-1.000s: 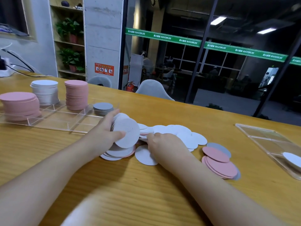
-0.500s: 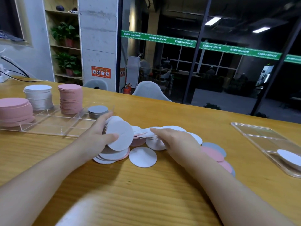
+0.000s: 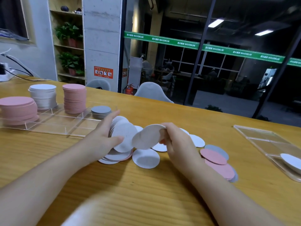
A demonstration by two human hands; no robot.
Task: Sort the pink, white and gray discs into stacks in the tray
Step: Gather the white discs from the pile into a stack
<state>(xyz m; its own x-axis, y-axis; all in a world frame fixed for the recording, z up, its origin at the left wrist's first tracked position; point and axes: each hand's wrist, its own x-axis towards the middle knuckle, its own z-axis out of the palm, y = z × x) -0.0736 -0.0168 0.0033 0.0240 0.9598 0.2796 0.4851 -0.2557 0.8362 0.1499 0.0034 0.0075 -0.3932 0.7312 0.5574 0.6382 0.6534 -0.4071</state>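
Observation:
My left hand (image 3: 101,137) grips a small upright bundle of white discs (image 3: 124,136) just above the table. My right hand (image 3: 175,141) pinches one white disc (image 3: 147,137), lifted and tilted toward that bundle. Loose white discs (image 3: 145,158) lie beneath and between my hands, and pink discs (image 3: 213,156) with gray ones under them lie to the right. The clear tray (image 3: 53,126) at the left holds a wide pink stack (image 3: 17,110), a white stack (image 3: 43,96), a tall pink stack (image 3: 74,98) and a low gray stack (image 3: 101,111).
A second clear tray (image 3: 263,141) lies at the right edge of the wooden table, with a white disc (image 3: 291,161) in it. Cables and a white power strip (image 3: 4,75) sit at the far left corner. Chairs stand behind the table.
My right hand has lifted a white disc off the pile and brought it up toward the bundle in my left hand. The left hand has stayed in place.

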